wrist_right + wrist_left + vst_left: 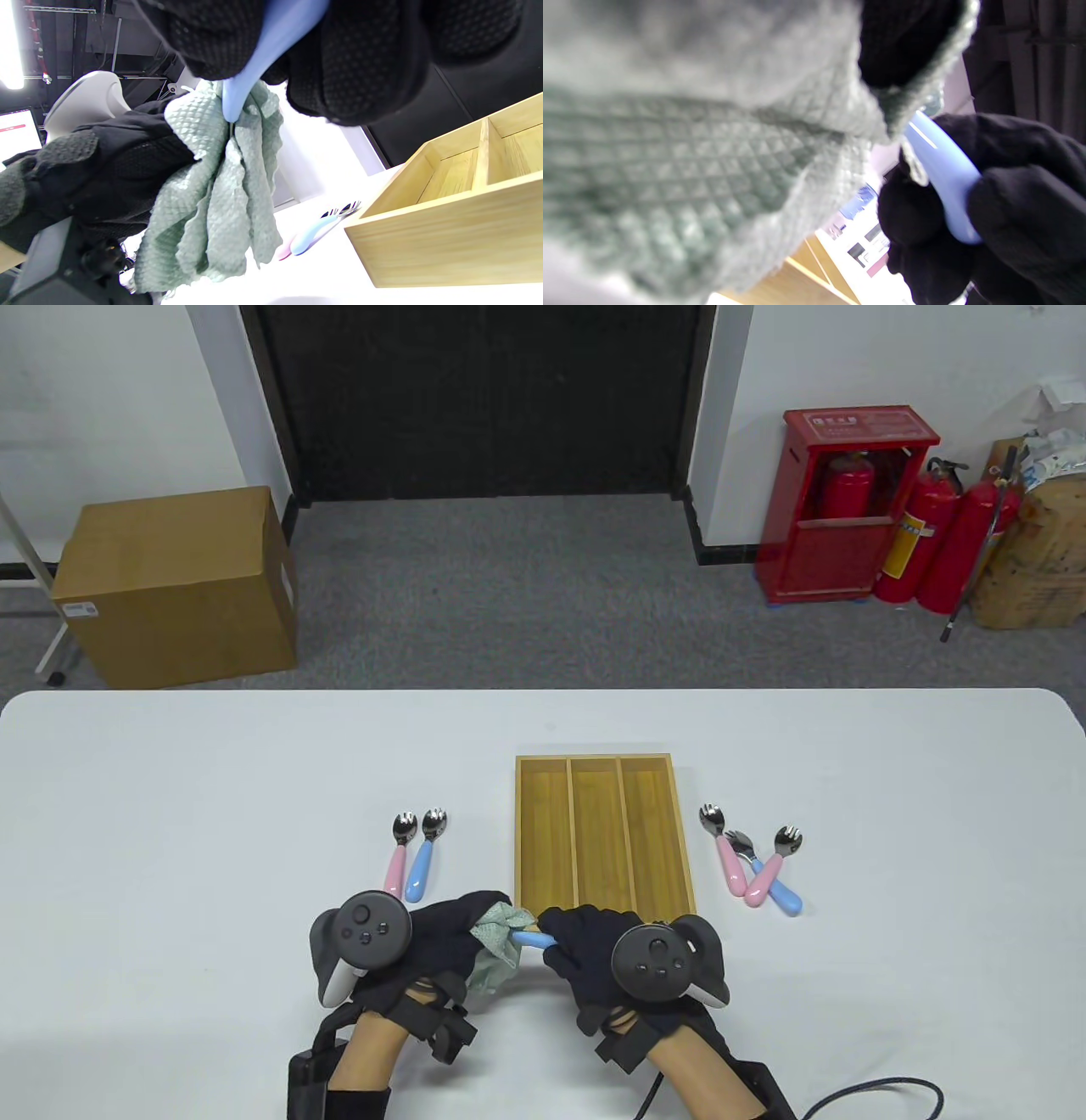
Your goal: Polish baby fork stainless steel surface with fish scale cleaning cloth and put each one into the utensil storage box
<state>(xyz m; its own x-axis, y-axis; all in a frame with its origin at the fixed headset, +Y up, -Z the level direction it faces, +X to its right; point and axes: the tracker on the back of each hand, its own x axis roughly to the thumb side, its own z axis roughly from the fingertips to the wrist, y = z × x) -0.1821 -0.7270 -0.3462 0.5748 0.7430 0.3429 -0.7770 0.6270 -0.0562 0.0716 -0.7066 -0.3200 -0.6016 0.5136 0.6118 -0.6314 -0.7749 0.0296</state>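
Table (170, 814) first: it carries the wooden utensil storage box (604, 836) at centre, three long compartments, none holding a fork yet as far as the table view shows. Two baby forks (416, 853) lie side by side left of the box, a pink handle beside a blue one, and three more (751, 861) lie overlapping in a loose pile on its right.

Your left hand (441, 942) has its fingers curled round the bunched green fish scale cloth (496, 946), which wraps the metal end of the fork being polished. Your right hand (594, 954) grips that fork's blue handle (534, 939), fingers closed around it, just in front of the box's near wall and above the table.

Watch the hidden head: you cannot see the tines inside the cloth, so part of the steel could go unwiped. The smooth, tapered handle may slip if you pull hard against the cloth. With the hands this close to the box, a wide stroke could knock its near wall and shift it toward the piled forks.
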